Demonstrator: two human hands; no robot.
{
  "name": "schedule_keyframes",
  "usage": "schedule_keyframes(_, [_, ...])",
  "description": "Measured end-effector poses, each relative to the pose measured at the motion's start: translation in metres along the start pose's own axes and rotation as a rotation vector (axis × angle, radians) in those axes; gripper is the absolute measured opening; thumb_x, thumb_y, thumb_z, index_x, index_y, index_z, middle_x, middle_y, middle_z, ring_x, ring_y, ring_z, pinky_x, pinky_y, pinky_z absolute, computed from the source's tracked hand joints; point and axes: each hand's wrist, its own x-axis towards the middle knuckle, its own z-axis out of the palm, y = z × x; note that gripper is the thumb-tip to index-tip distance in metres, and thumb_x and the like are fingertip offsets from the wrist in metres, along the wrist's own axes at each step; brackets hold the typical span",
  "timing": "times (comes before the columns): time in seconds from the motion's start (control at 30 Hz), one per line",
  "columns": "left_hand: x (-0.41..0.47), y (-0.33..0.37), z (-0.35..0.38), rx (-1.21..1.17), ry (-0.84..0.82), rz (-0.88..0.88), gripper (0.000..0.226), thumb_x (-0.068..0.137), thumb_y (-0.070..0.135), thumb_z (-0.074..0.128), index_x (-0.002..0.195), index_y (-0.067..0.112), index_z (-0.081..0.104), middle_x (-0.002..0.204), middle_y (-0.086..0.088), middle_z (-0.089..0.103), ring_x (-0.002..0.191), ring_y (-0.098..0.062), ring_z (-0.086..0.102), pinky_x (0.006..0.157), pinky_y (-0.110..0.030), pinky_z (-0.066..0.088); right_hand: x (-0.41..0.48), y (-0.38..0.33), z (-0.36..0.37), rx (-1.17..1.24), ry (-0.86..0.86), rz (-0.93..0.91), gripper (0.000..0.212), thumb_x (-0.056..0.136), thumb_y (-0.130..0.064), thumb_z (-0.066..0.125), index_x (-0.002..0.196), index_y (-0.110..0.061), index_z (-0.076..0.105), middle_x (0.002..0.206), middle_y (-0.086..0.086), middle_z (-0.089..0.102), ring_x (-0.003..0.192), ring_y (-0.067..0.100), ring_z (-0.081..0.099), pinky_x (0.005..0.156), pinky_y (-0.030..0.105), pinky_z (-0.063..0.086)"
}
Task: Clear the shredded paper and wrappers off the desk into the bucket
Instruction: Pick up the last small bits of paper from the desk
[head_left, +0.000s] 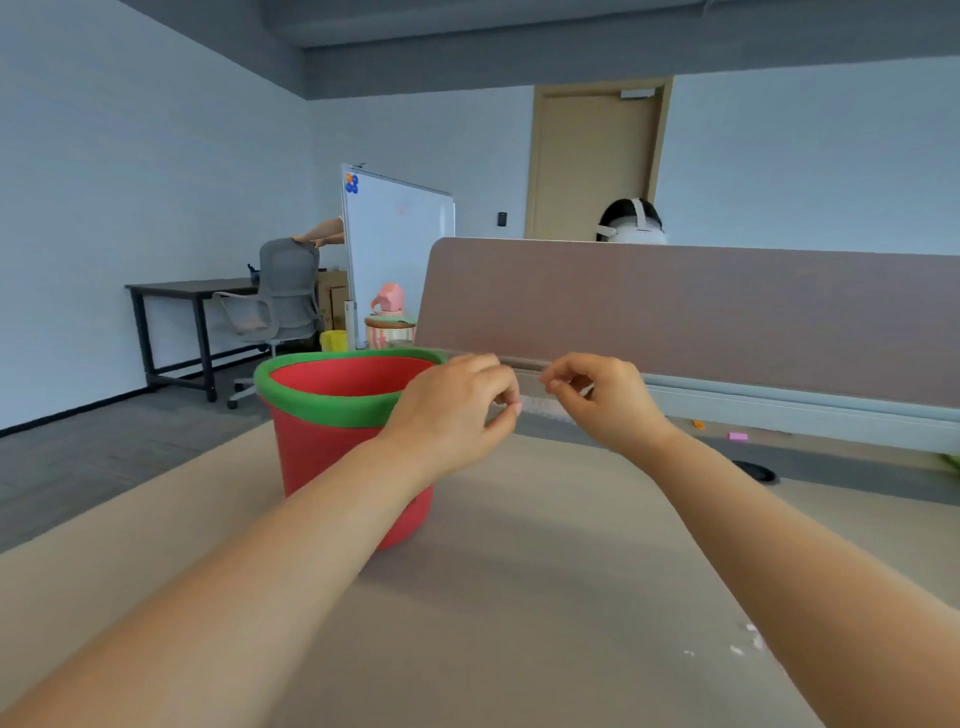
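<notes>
Just right of the bucket (322, 447), left hand (457, 410) and right hand (605, 402) each pinch one end of a blurred paper shred (540, 406), probably featherlight, limp and tear-prone.

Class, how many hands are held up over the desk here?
2. The left hand is in front of the bucket; the right hand is to its right, before the divider. Both seem to pinch a pale, blurred strip between them. None looks hidden.

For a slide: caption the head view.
Left hand and right hand pinch a pale paper strip beside a red, green-rimmed bucket on the beige desk.
</notes>
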Motion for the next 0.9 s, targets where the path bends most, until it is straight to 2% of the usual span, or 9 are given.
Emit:
schedule_keyframes(0.1, [0.001, 0.025, 0.046, -0.098, -0.151, -0.022, 0.012, 0.085, 0.024, 0.054, 0.09, 0.017, 0.063, 0.097, -0.002, 0.062, 0.095, -0.023, 0.058, 0.073, -0.033, 0.046, -0.037, 0.039, -0.027, -0.049, -0.097, 0.156, 0.018, 0.088, -0.005, 0.051, 0.093, -0.009, 0.068, 0.079, 0.0, 0.065, 0.063, 0.009, 0.057, 0.063, 0.013, 0.044])
schedule_keyframes(0.2, [0.002, 0.054, 0.093, -0.163, -0.392, -0.039, 0.031, 0.089, 0.027, 0.049, 0.117, 0.016, 0.058, 0.123, -0.002, 0.057, 0.114, -0.022, 0.053, 0.093, -0.033, 0.045, -0.077, 0.083, -0.063, -0.13, -0.148, 0.32, 0.023, 0.089, 0.0, 0.048, 0.095, -0.007, 0.068, 0.086, 0.006, 0.068, 0.065, 0.012, 0.061, 0.057, 0.007, 0.046])
schedule_keyframes(0.3, [0.001, 0.091, 0.131, -0.23, -0.625, 0.033, 0.043, 0.093, 0.023, 0.042, 0.135, 0.013, 0.041, 0.146, -0.004, 0.039, 0.133, -0.022, 0.037, 0.111, -0.031, 0.03, -0.116, 0.125, -0.09, -0.29, -0.294, 0.477, 0.033, 0.091, 0.001, 0.041, 0.11, -0.011, 0.065, 0.115, 0.007, 0.066, 0.098, 0.019, 0.062, 0.086, 0.02, 0.046])
schedule_keyframes(0.37, [0.002, 0.112, 0.15, -0.247, -0.756, 0.069, 0.048, 0.095, 0.019, 0.036, 0.142, 0.012, 0.029, 0.155, -0.001, 0.022, 0.141, -0.019, 0.024, 0.116, -0.028, 0.019, -0.138, 0.143, -0.093, -0.373, -0.407, 0.505, 0.04, 0.092, 0.0, 0.037, 0.123, -0.016, 0.057, 0.134, 0.003, 0.055, 0.123, 0.019, 0.05, 0.105, 0.024, 0.033])
schedule_keyframes(0.43, [0.003, 0.126, 0.162, -0.231, -0.842, 0.052, 0.05, 0.095, 0.013, 0.031, 0.144, 0.011, 0.022, 0.157, -0.001, 0.014, 0.143, -0.019, 0.018, 0.116, -0.028, 0.015, -0.152, 0.15, -0.086, -0.365, -0.482, 0.489, 0.05, 0.09, 0.005, 0.032, 0.132, -0.018, 0.047, 0.146, 0.0, 0.041, 0.136, 0.018, 0.035, 0.113, 0.021, 0.018])
schedule_keyframes(0.57, [0.002, 0.132, 0.17, -0.091, -0.839, -0.041, 0.037, 0.09, 0.011, 0.031, 0.123, 0.002, 0.046, 0.139, -0.013, 0.037, 0.127, -0.029, 0.037, 0.107, -0.04, 0.034, -0.161, 0.156, -0.073, -0.316, -0.556, 0.471, 0.058, 0.087, 0.008, 0.031, 0.135, -0.022, 0.044, 0.15, -0.005, 0.034, 0.139, 0.015, 0.03, 0.116, 0.023, 0.016])
schedule_keyframes(0.63, [-0.004, 0.133, 0.165, -0.084, -0.837, -0.011, 0.036, 0.093, 0.017, 0.032, 0.121, 0.004, 0.049, 0.136, -0.011, 0.04, 0.124, -0.028, 0.04, 0.105, -0.04, 0.036, -0.162, 0.156, -0.073, -0.341, -0.604, 0.427, 0.056, 0.087, 0.006, 0.033, 0.134, -0.023, 0.045, 0.149, -0.006, 0.035, 0.138, 0.014, 0.031, 0.117, 0.025, 0.019])
schedule_keyframes(0.73, [-0.021, 0.135, 0.155, -0.183, -0.876, 0.053, 0.041, 0.097, 0.027, 0.031, 0.134, 0.013, 0.041, 0.149, -0.001, 0.029, 0.135, -0.022, 0.032, 0.112, -0.034, 0.028, -0.168, 0.149, -0.078, -0.378, -0.643, 0.359, 0.048, 0.091, -0.001, 0.036, 0.131, -0.025, 0.048, 0.147, -0.009, 0.039, 0.136, 0.013, 0.035, 0.115, 0.025, 0.024])
schedule_keyframes(0.9, [-0.044, 0.146, 0.153, -0.254, -0.892, 0.093, 0.056, 0.098, 0.034, 0.025, 0.146, 0.01, 0.008, 0.158, -0.002, -0.001, 0.145, -0.012, -0.003, 0.114, -0.021, -0.001, -0.181, 0.13, -0.087, -0.333, -0.585, 0.351, 0.047, 0.089, 0.002, 0.035, 0.121, -0.023, 0.059, 0.139, -0.008, 0.05, 0.13, 0.011, 0.044, 0.109, 0.021, 0.03])
